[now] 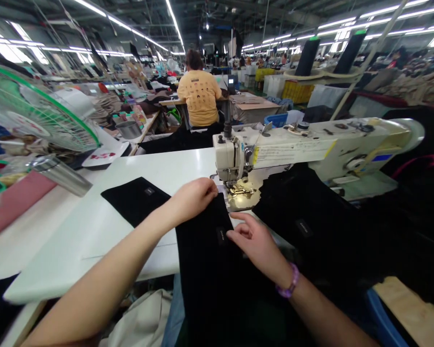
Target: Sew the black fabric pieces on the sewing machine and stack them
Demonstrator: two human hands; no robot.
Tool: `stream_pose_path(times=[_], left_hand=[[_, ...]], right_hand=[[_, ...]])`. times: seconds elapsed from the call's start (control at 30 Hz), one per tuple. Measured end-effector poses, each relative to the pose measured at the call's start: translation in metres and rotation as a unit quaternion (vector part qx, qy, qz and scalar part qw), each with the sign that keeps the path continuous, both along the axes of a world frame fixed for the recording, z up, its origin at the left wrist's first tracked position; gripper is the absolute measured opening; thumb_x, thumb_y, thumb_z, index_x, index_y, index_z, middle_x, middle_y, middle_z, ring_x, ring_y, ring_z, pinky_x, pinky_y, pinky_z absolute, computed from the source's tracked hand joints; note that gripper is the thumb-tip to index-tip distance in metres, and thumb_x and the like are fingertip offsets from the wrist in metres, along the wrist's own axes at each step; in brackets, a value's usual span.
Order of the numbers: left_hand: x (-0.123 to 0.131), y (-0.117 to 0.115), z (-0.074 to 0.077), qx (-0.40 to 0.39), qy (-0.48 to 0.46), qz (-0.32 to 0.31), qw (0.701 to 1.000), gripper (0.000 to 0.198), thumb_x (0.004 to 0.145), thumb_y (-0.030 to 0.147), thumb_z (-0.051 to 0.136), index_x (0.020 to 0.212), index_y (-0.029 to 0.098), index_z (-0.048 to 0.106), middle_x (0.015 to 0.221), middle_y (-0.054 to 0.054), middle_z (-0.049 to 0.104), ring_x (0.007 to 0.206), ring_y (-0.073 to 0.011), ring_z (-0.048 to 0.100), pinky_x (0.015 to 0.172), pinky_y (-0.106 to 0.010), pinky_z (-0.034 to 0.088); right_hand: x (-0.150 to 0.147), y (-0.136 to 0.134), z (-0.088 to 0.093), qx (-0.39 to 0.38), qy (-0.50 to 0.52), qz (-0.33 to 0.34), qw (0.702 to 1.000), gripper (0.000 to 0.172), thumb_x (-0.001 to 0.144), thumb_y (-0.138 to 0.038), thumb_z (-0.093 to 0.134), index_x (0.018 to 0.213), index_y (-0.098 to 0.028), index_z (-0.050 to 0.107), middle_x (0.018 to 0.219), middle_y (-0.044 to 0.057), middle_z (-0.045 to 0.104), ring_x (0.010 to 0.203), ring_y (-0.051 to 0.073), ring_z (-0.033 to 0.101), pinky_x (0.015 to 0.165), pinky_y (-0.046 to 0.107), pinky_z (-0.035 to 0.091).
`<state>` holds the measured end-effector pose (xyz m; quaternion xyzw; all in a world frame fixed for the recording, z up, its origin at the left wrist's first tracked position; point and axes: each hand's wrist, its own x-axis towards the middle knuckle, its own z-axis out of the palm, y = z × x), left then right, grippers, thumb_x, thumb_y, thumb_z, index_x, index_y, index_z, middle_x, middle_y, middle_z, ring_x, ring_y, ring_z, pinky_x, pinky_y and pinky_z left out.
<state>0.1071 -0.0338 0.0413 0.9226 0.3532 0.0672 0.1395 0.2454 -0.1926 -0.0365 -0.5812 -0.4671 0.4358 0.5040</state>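
1. The left hand (193, 197) lies palm down on the far edge of the black fabric (206, 270), fingers curled over it; whether they pinch the edge I cannot tell. It seems set there to keep the cloth flat just short of the presser foot (237, 189)
2. The right hand (255, 243) is open and grips nothing: its index finger points ahead and the other fingertips rest on the fabric, just right of the small label (221, 235), probably to hold that patch taut
3. The fabric runs from under both hands off the near edge of the table (94, 231) towards the lap
4. The sewing machine (292, 149) stands just beyond both hands
5. A second black piece (133, 197) lies flat left of the left hand; a dark heap (311, 212) sits right of the right hand
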Motion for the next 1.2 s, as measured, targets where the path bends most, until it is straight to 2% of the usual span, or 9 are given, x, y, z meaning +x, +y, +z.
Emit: stream_pose_path(times=[0.07, 0.13, 0.23, 0.33, 0.4, 0.63, 0.83, 1.2], left_hand=[[0.015, 0.011, -0.035, -0.007, 0.017, 0.009, 1.0, 0.016, 0.086, 0.015, 0.051, 0.082, 0.017, 0.067, 0.085, -0.008, 0.07, 0.078, -0.0217, 0.064, 0.073, -0.031, 0.048], [0.026, 0.017, -0.061, -0.009, 0.012, 0.016, 1.0, 0.016, 0.086, 0.015, 0.052, 0.082, 0.016, 0.067, 0.088, -0.01, 0.071, 0.082, -0.022, 0.065, 0.076, -0.03, 0.048], [0.035, 0.023, -0.078, -0.017, 0.0, 0.037, 0.999, 0.015, 0.086, 0.016, 0.053, 0.082, 0.017, 0.068, 0.091, -0.01, 0.072, 0.085, -0.0213, 0.065, 0.078, -0.029, 0.047], [0.038, 0.033, -0.08, -0.046, -0.002, 0.067, 0.997, 0.014, 0.083, 0.02, 0.056, 0.076, 0.017, 0.067, 0.08, -0.007, 0.071, 0.074, -0.0196, 0.064, 0.068, -0.028, 0.045], [0.041, 0.042, -0.079, -0.072, 0.001, 0.084, 0.994, 0.013, 0.081, 0.024, 0.058, 0.073, 0.018, 0.066, 0.073, -0.005, 0.069, 0.068, -0.0182, 0.062, 0.062, -0.027, 0.042], [0.053, 0.06, -0.081, -0.127, 0.009, 0.133, 0.983, 0.013, 0.073, 0.026, 0.059, 0.064, 0.019, 0.065, 0.059, 0.0, 0.061, 0.055, -0.0145, 0.053, 0.053, -0.025, 0.035], [0.056, 0.061, -0.079, -0.13, 0.007, 0.156, 0.979, 0.013, 0.072, 0.029, 0.059, 0.065, 0.02, 0.066, 0.057, 0.0, 0.058, 0.054, -0.0146, 0.05, 0.053, -0.026, 0.033], [0.058, 0.06, -0.082, -0.118, 0.001, 0.158, 0.98, 0.018, 0.073, 0.032, 0.056, 0.059, 0.021, 0.06, 0.058, 0.0, 0.057, 0.053, -0.015, 0.048, 0.053, -0.027, 0.031]], right_hand=[[0.001, 0.006, -0.021, 0.026, -0.192, -0.04, 0.98, 0.037, 0.089, -0.021, 0.061, 0.126, -0.017, 0.06, 0.066, -0.003, 0.062, 0.061, 0.015, 0.061, 0.061, 0.027, 0.048], [0.002, 0.011, -0.035, 0.056, -0.349, -0.044, 0.935, 0.024, 0.091, -0.018, 0.059, 0.114, -0.017, 0.067, 0.076, 0.003, 0.068, 0.072, 0.02, 0.065, 0.07, 0.033, 0.051], [0.005, 0.015, -0.043, 0.108, -0.449, -0.04, 0.886, 0.015, 0.093, -0.017, 0.058, 0.1, -0.018, 0.071, 0.101, 0.012, 0.071, 0.097, 0.027, 0.066, 0.084, 0.042, 0.053], [0.009, 0.018, -0.046, 0.173, -0.481, -0.039, 0.859, 0.022, 0.092, -0.011, 0.057, 0.11, -0.017, 0.068, 0.126, 0.014, 0.066, 0.12, 0.029, 0.058, 0.101, 0.047, 0.049], [0.011, 0.02, -0.049, 0.187, -0.477, -0.035, 0.858, 0.027, 0.093, -0.01, 0.054, 0.117, -0.016, 0.066, 0.131, 0.013, 0.064, 0.126, 0.028, 0.055, 0.108, 0.049, 0.046], [0.016, 0.033, -0.05, 0.171, -0.467, -0.013, 0.868, 0.025, 0.095, -0.011, 0.054, 0.117, -0.013, 0.066, 0.13, 0.013, 0.066, 0.123, 0.028, 0.058, 0.108, 0.05, 0.048], [0.019, 0.037, -0.048, 0.174, -0.46, -0.015, 0.871, 0.026, 0.095, -0.012, 0.054, 0.117, -0.014, 0.066, 0.129, 0.013, 0.066, 0.121, 0.028, 0.059, 0.107, 0.051, 0.049], [0.019, 0.039, -0.048, 0.168, -0.452, -0.021, 0.876, 0.027, 0.096, -0.013, 0.052, 0.118, -0.016, 0.067, 0.13, 0.012, 0.066, 0.122, 0.028, 0.058, 0.109, 0.052, 0.047]])
